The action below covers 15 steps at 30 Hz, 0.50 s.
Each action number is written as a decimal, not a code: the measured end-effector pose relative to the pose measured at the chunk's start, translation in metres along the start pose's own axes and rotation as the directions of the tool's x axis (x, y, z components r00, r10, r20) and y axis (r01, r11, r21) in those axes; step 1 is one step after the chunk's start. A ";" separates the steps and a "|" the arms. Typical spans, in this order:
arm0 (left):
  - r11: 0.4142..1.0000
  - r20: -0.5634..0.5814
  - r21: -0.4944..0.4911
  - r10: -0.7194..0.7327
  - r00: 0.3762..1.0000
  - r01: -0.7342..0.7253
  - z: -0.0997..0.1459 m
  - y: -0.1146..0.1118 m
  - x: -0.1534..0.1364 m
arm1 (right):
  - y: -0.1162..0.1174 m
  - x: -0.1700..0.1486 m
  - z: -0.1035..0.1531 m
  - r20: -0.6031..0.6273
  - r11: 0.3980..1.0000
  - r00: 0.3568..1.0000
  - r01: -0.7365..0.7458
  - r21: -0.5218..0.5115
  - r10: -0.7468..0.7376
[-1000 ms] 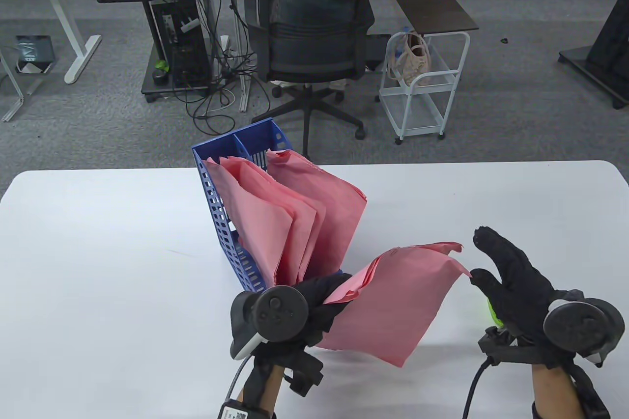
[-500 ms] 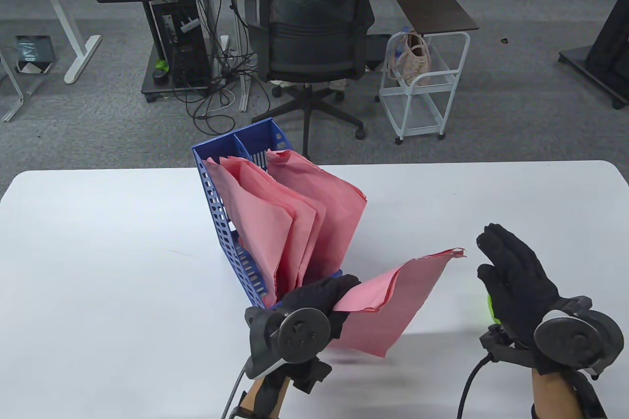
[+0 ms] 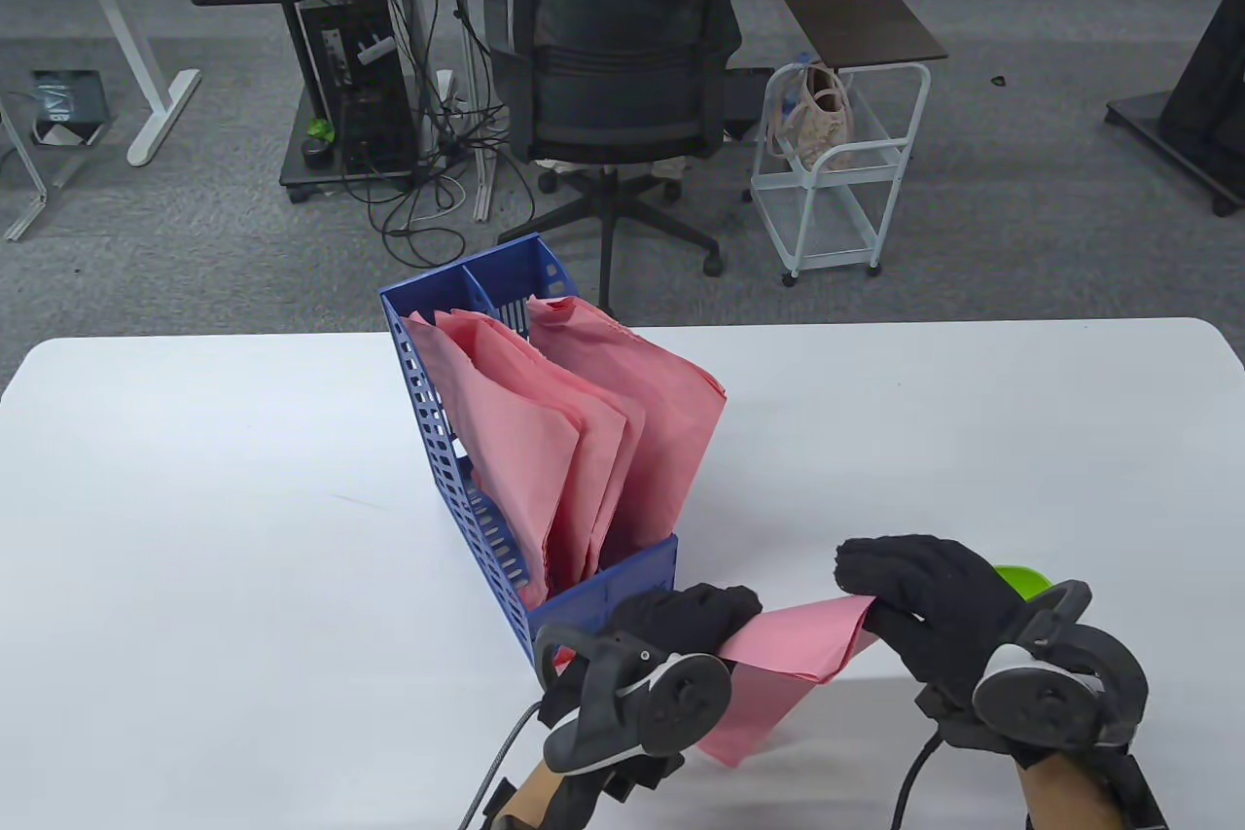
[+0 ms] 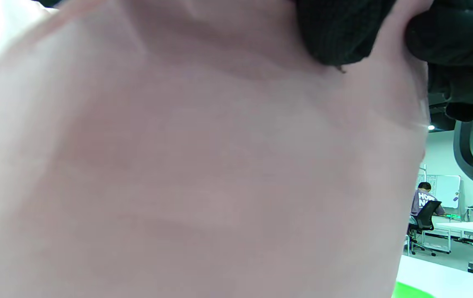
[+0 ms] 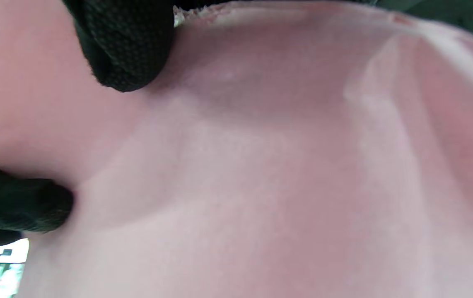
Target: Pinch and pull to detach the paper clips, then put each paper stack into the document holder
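A pink paper stack [image 3: 798, 643] hangs low over the table's near edge, held at both ends. My left hand [image 3: 720, 616] grips its left end, with fingers curled over the top. My right hand [image 3: 871, 592] grips its right edge, fingers bent over the paper. The stack [image 4: 203, 165] fills the left wrist view, with a gloved finger [image 4: 336, 33] on it. In the right wrist view a finger [image 5: 124, 45] and the thumb [image 5: 13, 207] pinch the paper [image 5: 261, 165]. The blue document holder [image 3: 457, 480] stands just behind my left hand, with several pink stacks [image 3: 593, 412] in it. No paper clip shows.
A bright green object [image 3: 1021, 580] lies on the white table [image 3: 195, 499] right behind my right hand. Beyond the table's far edge stand a black office chair [image 3: 622, 52] and a white cart [image 3: 841, 178].
The left hand pulled the stack down and toward me. The right hand, open and apart from the paper before, moved left and took hold of its right edge.
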<state>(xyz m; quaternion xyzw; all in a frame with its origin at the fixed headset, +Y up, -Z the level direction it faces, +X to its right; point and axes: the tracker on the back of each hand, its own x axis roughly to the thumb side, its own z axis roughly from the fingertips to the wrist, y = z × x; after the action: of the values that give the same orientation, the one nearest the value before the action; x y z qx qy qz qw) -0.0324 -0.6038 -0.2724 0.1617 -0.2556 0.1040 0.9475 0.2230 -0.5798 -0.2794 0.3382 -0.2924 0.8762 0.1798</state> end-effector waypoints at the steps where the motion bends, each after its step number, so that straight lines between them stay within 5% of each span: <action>1: 1.000 0.003 -0.019 0.019 1.000 -0.019 0.000 0.001 -0.001 | -0.002 -0.002 0.000 0.006 0.999 1.000 0.023 0.023 -0.023; 15: 0.995 -0.031 -0.091 0.024 0.999 -0.027 -0.002 0.008 -0.019 | -0.018 -0.025 0.006 -0.100 0.999 0.994 0.050 -0.017 -0.052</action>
<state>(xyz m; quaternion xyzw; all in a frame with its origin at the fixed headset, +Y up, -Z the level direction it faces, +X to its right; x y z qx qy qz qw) -0.0493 -0.5980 -0.2818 0.1134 -0.2479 0.1067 0.9562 0.2531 -0.5730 -0.2864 0.3000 -0.2806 0.8851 0.2190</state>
